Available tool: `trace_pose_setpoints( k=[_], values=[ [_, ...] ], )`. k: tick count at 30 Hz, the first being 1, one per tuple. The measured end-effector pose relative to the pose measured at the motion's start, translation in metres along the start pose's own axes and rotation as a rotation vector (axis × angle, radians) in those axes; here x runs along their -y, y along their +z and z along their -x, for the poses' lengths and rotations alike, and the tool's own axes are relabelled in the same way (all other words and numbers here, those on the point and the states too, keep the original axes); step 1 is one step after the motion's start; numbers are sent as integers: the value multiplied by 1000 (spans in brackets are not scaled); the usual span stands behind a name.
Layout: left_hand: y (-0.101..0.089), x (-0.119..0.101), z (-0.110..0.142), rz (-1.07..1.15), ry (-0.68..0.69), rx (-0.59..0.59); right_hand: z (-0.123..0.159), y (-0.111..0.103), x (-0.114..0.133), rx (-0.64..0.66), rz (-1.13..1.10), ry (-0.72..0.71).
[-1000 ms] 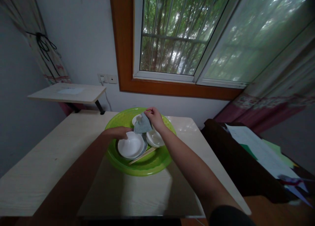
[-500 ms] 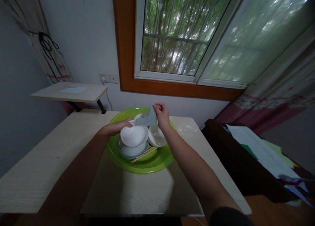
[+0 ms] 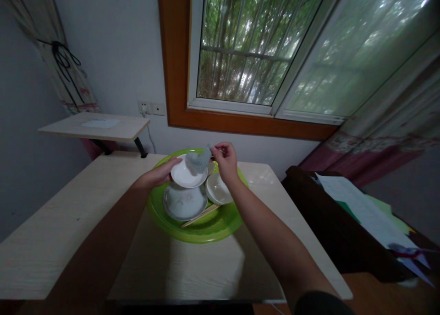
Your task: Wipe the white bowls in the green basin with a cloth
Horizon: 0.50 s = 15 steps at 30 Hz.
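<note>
A large green basin [image 3: 202, 230] stands on the pale wooden table [image 3: 68, 223]. My left hand [image 3: 158, 174] grips a small white dish [image 3: 187, 175] by its left rim, lifted above the basin. My right hand [image 3: 225, 159] pinches a grey cloth [image 3: 199, 160] that hangs over the dish's far edge. Below the dish a greyish plate [image 3: 184, 203] lies in the basin. A white bowl [image 3: 218, 192] sits to its right, and wooden chopsticks [image 3: 201, 215] lie along the plate's near side.
A small side shelf [image 3: 96, 126] juts from the wall at the left, with a wall socket [image 3: 151, 108] beside it. A dark table with papers [image 3: 360, 209] stands to the right. A window [image 3: 247, 49] and curtains fill the back.
My left hand has lifted the white dish off the grey plate and raised it higher. My right hand has moved up with the cloth, which now drapes onto the dish.
</note>
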<state>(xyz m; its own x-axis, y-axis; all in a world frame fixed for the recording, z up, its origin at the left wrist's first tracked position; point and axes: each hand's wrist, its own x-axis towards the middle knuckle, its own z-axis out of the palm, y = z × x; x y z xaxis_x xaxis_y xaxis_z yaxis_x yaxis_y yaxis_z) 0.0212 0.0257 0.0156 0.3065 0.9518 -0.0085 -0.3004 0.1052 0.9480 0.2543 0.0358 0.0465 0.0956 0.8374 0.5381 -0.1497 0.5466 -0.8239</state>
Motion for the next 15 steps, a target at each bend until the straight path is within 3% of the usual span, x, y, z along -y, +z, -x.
trace_pose_setpoints(
  k=[3,9,11,15],
  values=[
    [0,-1,-1,5,-21,-37,10,4,2,204,226,-110],
    [-2,-4,-1,-59,36,-84,18,13,11,884,710,-409],
    [0,-5,0,-71,47,-107,19,16,16,967,807,-468],
    [2,-6,3,-94,47,-160,24,18,24,987,922,-550]
  ],
)
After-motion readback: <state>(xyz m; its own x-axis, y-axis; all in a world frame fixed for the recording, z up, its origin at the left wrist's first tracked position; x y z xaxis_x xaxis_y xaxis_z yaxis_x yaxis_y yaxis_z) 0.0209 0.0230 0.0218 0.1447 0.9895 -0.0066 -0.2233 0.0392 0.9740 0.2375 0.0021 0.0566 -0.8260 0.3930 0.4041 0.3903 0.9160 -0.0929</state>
